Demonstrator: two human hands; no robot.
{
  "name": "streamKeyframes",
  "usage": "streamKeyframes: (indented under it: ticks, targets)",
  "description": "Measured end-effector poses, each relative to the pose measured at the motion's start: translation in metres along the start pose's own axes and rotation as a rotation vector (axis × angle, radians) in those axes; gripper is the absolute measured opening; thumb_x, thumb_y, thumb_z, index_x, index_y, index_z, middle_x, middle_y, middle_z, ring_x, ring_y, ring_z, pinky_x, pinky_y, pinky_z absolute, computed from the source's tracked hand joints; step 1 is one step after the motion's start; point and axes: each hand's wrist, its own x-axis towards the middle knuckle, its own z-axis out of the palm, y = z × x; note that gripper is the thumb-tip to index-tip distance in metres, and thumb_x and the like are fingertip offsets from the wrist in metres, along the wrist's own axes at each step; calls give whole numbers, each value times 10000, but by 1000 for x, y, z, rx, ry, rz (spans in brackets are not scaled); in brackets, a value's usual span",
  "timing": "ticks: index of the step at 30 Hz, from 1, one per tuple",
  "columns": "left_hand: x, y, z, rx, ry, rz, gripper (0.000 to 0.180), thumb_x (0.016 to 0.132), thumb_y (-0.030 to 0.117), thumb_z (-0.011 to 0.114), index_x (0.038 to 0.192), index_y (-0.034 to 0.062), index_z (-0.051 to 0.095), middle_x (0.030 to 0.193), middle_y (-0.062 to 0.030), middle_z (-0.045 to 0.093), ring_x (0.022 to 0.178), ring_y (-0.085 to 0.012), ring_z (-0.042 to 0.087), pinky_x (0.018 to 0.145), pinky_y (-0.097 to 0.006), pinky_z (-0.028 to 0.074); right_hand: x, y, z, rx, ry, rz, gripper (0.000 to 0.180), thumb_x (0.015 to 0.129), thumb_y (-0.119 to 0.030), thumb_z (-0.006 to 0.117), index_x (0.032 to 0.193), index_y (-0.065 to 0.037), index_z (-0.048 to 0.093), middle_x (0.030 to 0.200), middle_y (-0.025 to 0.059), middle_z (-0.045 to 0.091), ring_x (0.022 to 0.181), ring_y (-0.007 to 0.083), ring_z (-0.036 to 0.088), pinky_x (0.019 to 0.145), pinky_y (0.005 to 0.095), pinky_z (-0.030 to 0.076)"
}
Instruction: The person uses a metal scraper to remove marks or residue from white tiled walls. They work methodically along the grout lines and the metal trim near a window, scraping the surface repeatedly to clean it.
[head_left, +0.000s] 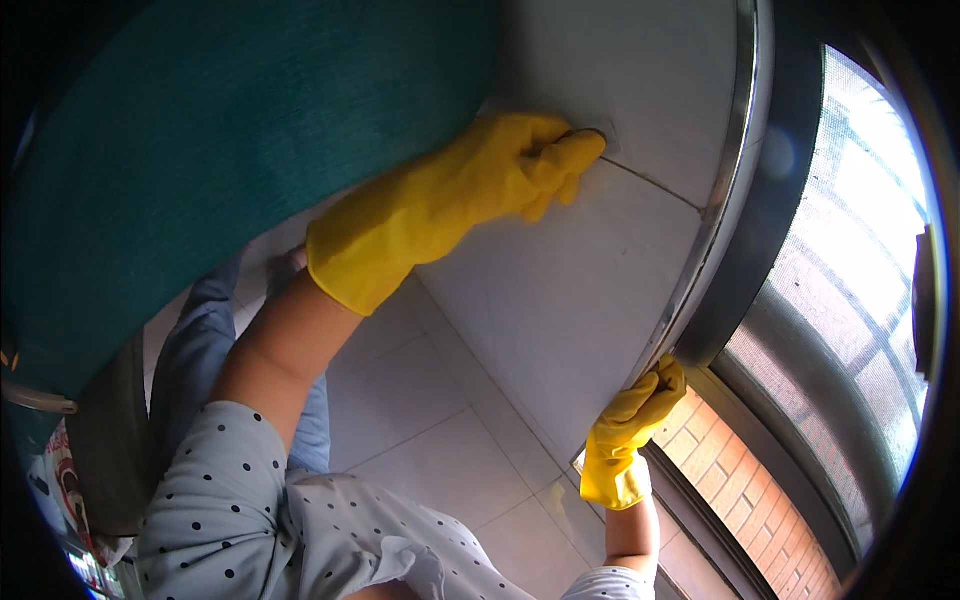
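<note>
My left hand (545,165), in a long yellow rubber glove, is up against the pale wall tiles (575,270). Its fingers are closed, with a thin dark rim showing at the fingertips. Beside that rim is a small pale, see-through patch (613,136) on the tile, near a dark joint line; what the fingers hold is mostly hidden. Lower down on the right, my right hand (637,425) wears a matching glove. Its fingers curl at the shiny metal trim (690,265) along the edge of the tiled wall.
A large dark green panel (250,110) fills the upper left, close to my left forearm. Right of the trim stands a dark window frame (760,245) with a bright mesh screen (845,220). Orange brick (745,480) shows below it. Light floor tiles (430,460) lie beneath.
</note>
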Motion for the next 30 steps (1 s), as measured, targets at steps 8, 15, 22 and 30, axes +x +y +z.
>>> streamKeyframes:
  ticks: [8, 15, 22, 30]
  targets:
    - [18, -4, -7, -23, -159, -183, 440, 1027, 447, 530, 840, 79, 682, 666, -17, 604, 635, -116, 581, 677, -237, 469, 2, -2, -5, 15, -66, 40, 328, 1013, -258, 467, 1147, 41, 482, 1054, 130, 495, 944, 236, 477, 915, 359, 397]
    - [-1, -21, -22, 550, -198, 334, 361, 1088, 311, 400, 1320, 68, 533, 1179, -82, 611, 1122, -211, 619, 1037, -237, 471, 0, 0, -1, 25, -14, 38, 334, 1031, -261, 465, 1182, 35, 477, 1092, 129, 495, 980, 231, 483, 943, 352, 393]
    - [-10, -1, -31, -77, -361, -95, 429, 1106, 313, 320, 1410, 45, 461, 1297, -101, 569, 1241, -212, 566, 1107, -257, 428, -1, -1, -3, 19, -33, 13, 337, 1040, -250, 466, 1216, 37, 472, 1101, 127, 492, 975, 225, 485, 938, 343, 396]
    - [-5, -12, -22, 358, -255, 26, 412, 1079, 240, 391, 1450, 61, 407, 1318, -93, 539, 1219, -202, 566, 1076, -254, 452, -1, 0, -3, 4, -39, -16, 316, 1038, -224, 473, 1213, 39, 478, 1069, 136, 502, 949, 236, 493, 925, 353, 411]
